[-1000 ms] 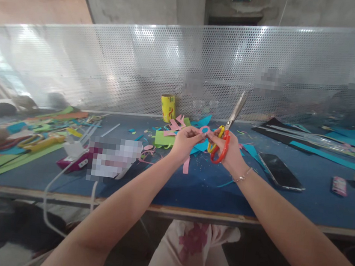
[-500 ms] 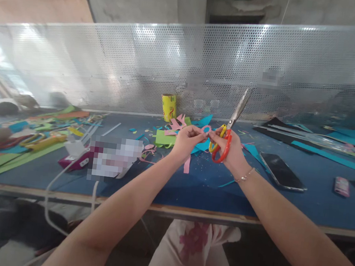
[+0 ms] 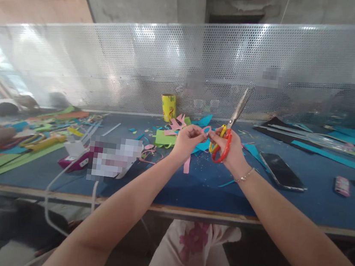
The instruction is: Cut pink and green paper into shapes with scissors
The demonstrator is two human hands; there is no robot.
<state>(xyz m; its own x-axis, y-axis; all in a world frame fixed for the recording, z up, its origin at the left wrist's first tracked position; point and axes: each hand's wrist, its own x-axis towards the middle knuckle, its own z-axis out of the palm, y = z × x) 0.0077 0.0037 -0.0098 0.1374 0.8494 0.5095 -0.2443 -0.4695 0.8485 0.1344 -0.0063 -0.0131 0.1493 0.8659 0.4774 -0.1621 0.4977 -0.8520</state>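
Between the fingertips of both hands is a small pink paper ring (image 3: 206, 127), with blue showing through its middle. My left hand (image 3: 188, 141) pinches its left side, fingers closed. My right hand (image 3: 234, 148) touches the other side with thumb and finger, and also carries scissors (image 3: 228, 137) with red and yellow handles, their blades pointing up and away. Under the hands lie blue paper (image 3: 202, 147), green paper (image 3: 163, 138) and pink paper scraps (image 3: 176, 123). How firmly the right fingertips press the ring I cannot tell.
A yellow roll (image 3: 168, 107) stands by the perforated metal screen (image 3: 124, 66). To the right lie a phone (image 3: 282, 172) and a small pink item (image 3: 342, 186). A purple power strip (image 3: 77, 159) with a white cable sits left, near another person's hand (image 3: 0, 135).
My hands stay almost still, with the ring tilted slightly between the fingertips. At the far left, the other person's hand has shifted slightly.
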